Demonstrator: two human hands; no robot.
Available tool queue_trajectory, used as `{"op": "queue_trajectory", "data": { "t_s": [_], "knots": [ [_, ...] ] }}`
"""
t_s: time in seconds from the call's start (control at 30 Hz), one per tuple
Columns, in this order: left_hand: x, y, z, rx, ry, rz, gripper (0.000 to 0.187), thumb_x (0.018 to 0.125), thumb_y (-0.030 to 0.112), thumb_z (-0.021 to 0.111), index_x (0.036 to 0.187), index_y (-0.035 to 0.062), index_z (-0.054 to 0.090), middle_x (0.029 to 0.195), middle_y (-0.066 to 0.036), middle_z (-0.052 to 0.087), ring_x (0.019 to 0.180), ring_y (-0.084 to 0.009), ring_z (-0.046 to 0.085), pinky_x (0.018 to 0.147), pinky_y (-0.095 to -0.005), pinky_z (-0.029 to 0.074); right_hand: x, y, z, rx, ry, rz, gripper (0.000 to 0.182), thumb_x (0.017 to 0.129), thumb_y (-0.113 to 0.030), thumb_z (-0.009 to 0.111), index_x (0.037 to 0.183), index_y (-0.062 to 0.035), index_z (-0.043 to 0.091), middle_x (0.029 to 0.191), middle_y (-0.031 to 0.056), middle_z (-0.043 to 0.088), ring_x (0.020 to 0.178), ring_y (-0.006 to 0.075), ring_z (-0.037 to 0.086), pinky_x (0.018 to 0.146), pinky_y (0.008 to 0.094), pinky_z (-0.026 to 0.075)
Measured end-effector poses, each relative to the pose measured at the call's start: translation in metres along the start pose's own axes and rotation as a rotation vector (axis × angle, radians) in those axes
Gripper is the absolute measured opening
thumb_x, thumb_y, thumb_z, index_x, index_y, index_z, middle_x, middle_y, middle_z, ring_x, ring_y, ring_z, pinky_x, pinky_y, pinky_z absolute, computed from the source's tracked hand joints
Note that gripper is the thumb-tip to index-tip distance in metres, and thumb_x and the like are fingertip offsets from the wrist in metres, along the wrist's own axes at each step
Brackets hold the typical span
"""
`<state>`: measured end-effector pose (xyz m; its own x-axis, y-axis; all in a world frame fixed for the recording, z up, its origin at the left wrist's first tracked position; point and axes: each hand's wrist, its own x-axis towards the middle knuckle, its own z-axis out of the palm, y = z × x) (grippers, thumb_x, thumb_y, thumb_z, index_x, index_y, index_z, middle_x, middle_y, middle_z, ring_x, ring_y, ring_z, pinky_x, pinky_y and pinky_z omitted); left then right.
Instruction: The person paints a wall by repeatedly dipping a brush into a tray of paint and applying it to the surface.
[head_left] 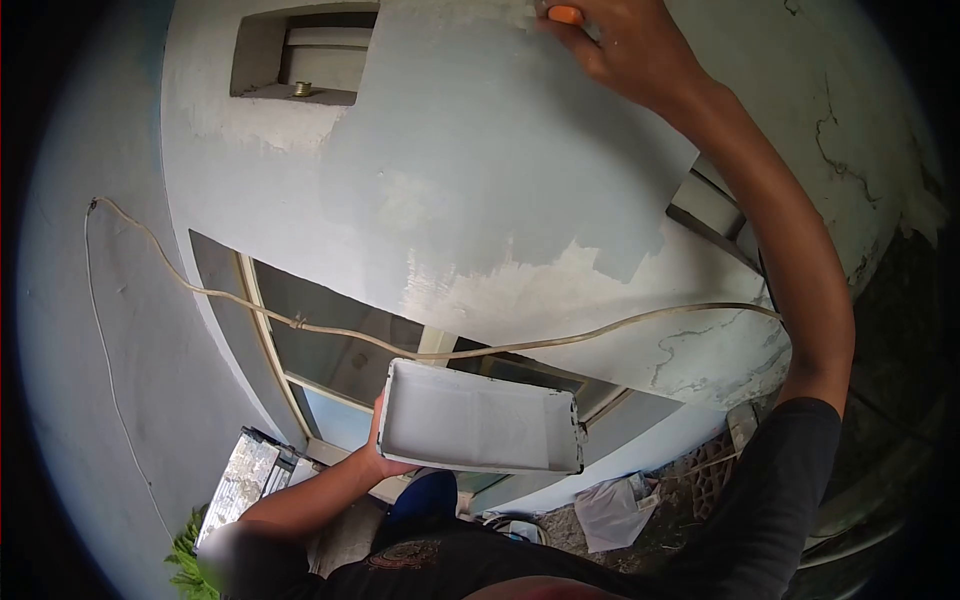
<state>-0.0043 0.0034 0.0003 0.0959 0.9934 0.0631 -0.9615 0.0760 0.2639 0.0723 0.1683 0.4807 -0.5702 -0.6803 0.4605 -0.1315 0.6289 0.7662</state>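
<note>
My left hand grips a rectangular paint tray by its left end. The tray has a white, chipped rim and pale grey paint inside, and it is held in front of my body at the lower middle. Up at the top edge, the fingers of my right hand are closed around an orange handle. The working end of that tool is cut off by the frame edge. Right behind the hand is the wall, with a fresh grey painted patch that ends in ragged strokes over older whitish paint.
A beige cable hangs across the wall between my body and the window frame. A recessed opening holds a small brass-coloured object. Below stand a paint-spotted ladder, a green plant and a white plastic bag. Cracks run through the right wall.
</note>
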Motion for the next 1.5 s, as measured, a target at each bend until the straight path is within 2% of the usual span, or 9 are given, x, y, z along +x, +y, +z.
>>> {"op": "queue_trajectory", "data": {
  "t_s": [0.17,0.33,0.37,0.47,0.67,0.73,0.9,1.03,1.5],
  "knots": [
    [0.001,0.000,-0.012,-0.066,-0.006,-0.014,0.083,0.094,0.073,0.038,0.155,0.0158,0.045,0.156,-0.011,0.047,0.141,-0.0338,0.048,0.117,-0.0575,0.035,-0.024,-0.061,0.015,0.371,0.073,0.090,0.005,0.088,-0.001,0.070,0.085,0.0013,0.068,0.076,0.0133,0.068,0.066,0.0232,0.066,0.061,0.0334,0.053],
    [0.004,0.000,-0.013,-0.072,0.032,0.001,0.085,0.095,0.075,0.037,0.156,0.0157,0.043,0.157,-0.012,0.045,0.142,-0.0344,0.047,0.118,-0.0582,0.034,-0.058,-0.091,0.008,0.741,0.303,0.742,0.007,0.091,-0.004,0.073,0.089,0.0011,0.069,0.089,0.0122,0.074,0.077,0.0161,0.068,0.069,0.0291,0.053],
    [0.004,0.000,-0.011,-0.068,0.019,0.010,0.085,0.095,0.074,0.037,0.156,0.0154,0.043,0.157,-0.012,0.045,0.142,-0.0345,0.047,0.118,-0.0583,0.034,-0.070,-0.098,0.015,0.671,0.351,0.756,0.014,0.094,-0.013,0.072,0.100,-0.0007,0.068,0.086,0.0094,0.071,0.084,0.0199,0.074,0.069,0.0319,0.061],
    [0.004,0.000,-0.008,-0.071,-0.021,0.049,0.082,0.099,0.071,0.035,0.157,0.0136,0.040,0.158,-0.013,0.044,0.142,-0.0345,0.047,0.118,-0.0583,0.034,-0.098,-0.128,0.015,0.900,0.274,0.969,0.018,0.095,-0.016,0.072,0.100,0.0010,0.067,0.089,0.0110,0.071,0.089,0.0224,0.075,0.071,0.0325,0.064],
    [0.003,-0.001,-0.022,-0.198,-0.137,0.038,0.079,0.100,0.067,0.035,0.158,0.0131,0.038,0.159,-0.015,0.043,0.143,-0.0341,0.046,0.119,-0.0572,0.034,-0.144,-0.214,0.036,1.239,0.018,1.274,0.014,0.094,-0.010,0.073,0.095,0.0018,0.067,0.088,0.0087,0.070,0.080,0.0141,0.071,0.069,0.0268,0.062],
    [0.005,0.001,-0.021,-0.290,-0.014,-0.017,0.078,0.101,0.066,0.036,0.158,0.0128,0.036,0.159,-0.016,0.042,0.143,-0.0348,0.046,0.119,-0.0579,0.034,-0.160,-0.235,0.047,1.264,-0.114,1.268,0.015,0.093,-0.012,0.074,0.095,0.0018,0.067,0.087,0.0075,0.069,0.077,0.0118,0.069,0.067,0.0249,0.060],
    [0.004,-0.003,-0.039,-0.350,-0.261,-0.050,0.085,0.098,0.070,0.036,0.160,0.0108,0.033,0.159,-0.016,0.041,0.144,-0.0359,0.045,0.119,-0.0566,0.034,-0.178,-0.264,0.078,1.263,-0.179,1.253,0.018,0.090,-0.016,0.074,0.090,0.0010,0.067,0.080,0.0062,0.070,0.068,0.0109,0.061,0.062,0.0247,0.049],
    [0.001,-0.003,-0.037,-0.480,-0.197,-0.067,0.088,0.096,0.073,0.037,0.160,0.0120,0.032,0.160,-0.016,0.039,0.144,-0.0359,0.044,0.119,-0.0583,0.033,-0.178,-0.278,0.093,1.273,-0.194,1.175,0.020,0.089,-0.016,0.072,0.082,0.0020,0.065,0.076,0.0086,0.068,0.062,0.0140,0.059,0.059,0.0283,0.047],
    [0.002,-0.005,-0.009,-0.039,0.063,0.072,0.091,0.095,0.075,0.039,0.160,0.0124,0.032,0.161,-0.016,0.039,0.144,-0.0364,0.044,0.119,-0.0593,0.033,-0.187,-0.290,0.094,1.268,-0.233,1.072,0.011,0.092,-0.007,0.073,0.093,0.0001,0.065,0.085,0.0045,0.066,0.072,0.0077,0.061,0.063,0.0220,0.050]
  ]
}}
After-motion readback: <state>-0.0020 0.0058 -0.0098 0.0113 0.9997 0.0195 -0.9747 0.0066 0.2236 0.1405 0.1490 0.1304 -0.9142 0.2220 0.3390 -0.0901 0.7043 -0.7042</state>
